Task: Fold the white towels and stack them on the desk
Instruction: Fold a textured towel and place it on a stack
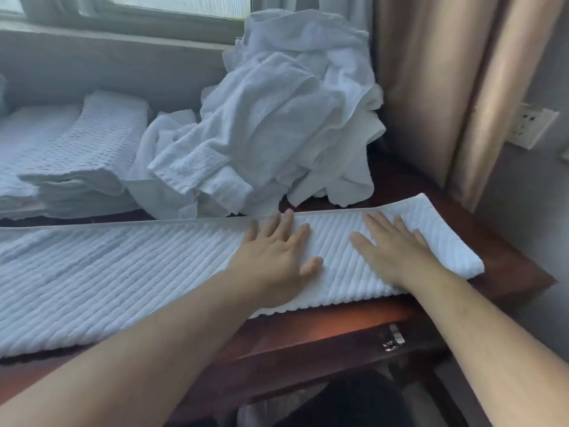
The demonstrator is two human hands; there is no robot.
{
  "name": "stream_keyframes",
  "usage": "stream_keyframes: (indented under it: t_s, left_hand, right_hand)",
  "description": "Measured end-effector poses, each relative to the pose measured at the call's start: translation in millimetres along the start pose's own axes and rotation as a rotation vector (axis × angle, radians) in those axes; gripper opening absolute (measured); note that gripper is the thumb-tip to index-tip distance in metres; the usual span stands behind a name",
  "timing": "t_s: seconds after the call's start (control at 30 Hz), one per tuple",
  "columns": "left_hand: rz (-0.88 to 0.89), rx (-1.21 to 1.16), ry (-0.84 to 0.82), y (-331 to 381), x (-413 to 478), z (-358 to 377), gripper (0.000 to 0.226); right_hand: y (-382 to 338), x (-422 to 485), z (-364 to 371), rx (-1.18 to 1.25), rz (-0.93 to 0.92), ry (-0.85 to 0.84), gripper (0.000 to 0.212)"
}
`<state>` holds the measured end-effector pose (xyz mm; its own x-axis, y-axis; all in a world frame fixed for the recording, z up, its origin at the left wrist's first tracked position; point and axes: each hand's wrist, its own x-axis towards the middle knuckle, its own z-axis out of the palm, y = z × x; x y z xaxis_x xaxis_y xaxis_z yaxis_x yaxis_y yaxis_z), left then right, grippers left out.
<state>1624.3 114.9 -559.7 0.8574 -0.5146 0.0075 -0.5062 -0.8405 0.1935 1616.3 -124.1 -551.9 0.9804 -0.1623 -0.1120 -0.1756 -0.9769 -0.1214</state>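
Fingers [278, 224] of the left hand [274, 257] are lying straight and a little spread, pressing flat on the ribbed towel [123, 272]. The right hand [392, 251] is doing the same just beside it, with its fingers straight and slightly apart and its thumb pointing toward the left hand. Neither hand is pinching or curling round the cloth; both palms are resting on it.

This ribbed towel is lying stretched along the front part of the desk [505, 266], from the left edge of the view to near the right corner of the desk. Its right end is stopping just before that corner, and its near edge is hanging slightly over the front of the desk.

Behind the hands, a big pile of crumpled towels [277, 118] is sitting on the desk, rising high against the window sill [107, 57]. The front of this pile is reaching very near the far edge of the ribbed towel, so little free surface is remaining between them. To the left of the pile, a stack of folded towels [89, 155] is standing, and another flat folded towel [27, 134] is lying beside it at the far left.

At the right, a beige curtain [446, 87] is hanging down just behind the desk, and a wall socket [532, 124] is showing on the wall past it. Below the desk top, a small metal drawer latch [394, 337] is shining on the front panel.
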Motion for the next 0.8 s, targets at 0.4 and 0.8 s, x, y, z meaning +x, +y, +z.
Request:
stream_keyframes:
  t_s: [0.4, 0.8]
  left_hand:
    - [0.008, 0.009, 0.018, 9, 19, 5, 0.072]
    - [0.009, -0.004, 0.057, 9, 21, 9, 0.075]
  right_hand:
    - [50, 46, -8, 0.079, 0.204, 0.063, 0.07]
    - [7, -69, 15, 0.816, 0.228, 0.604, 0.043]
